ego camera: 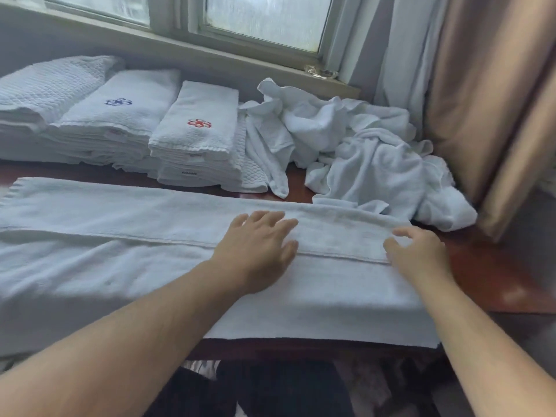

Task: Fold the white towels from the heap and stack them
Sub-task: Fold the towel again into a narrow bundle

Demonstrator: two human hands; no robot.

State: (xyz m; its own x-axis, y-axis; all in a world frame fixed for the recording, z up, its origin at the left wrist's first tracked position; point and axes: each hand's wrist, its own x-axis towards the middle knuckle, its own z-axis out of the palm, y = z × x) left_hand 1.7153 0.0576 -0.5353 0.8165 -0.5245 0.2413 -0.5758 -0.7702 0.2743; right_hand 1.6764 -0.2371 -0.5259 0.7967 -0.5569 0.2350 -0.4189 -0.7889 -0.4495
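Both forearms (120, 341) are bare, as are the left hand (255, 248) and right hand (418, 254). Blurred dark cloth (285, 386) shows low between them.

Past the towel (120, 236) I am walled off by stacks (192, 139) and the heap (361, 152) touching its far right edge, with the curtain (481, 100) further right, so I find bare table (496, 281) only off its right end and in a thin band before the stacks.

Dark red-brown table (496, 275), frosted window (264, 19), tan curtain (481, 100), grey sill (210, 55)
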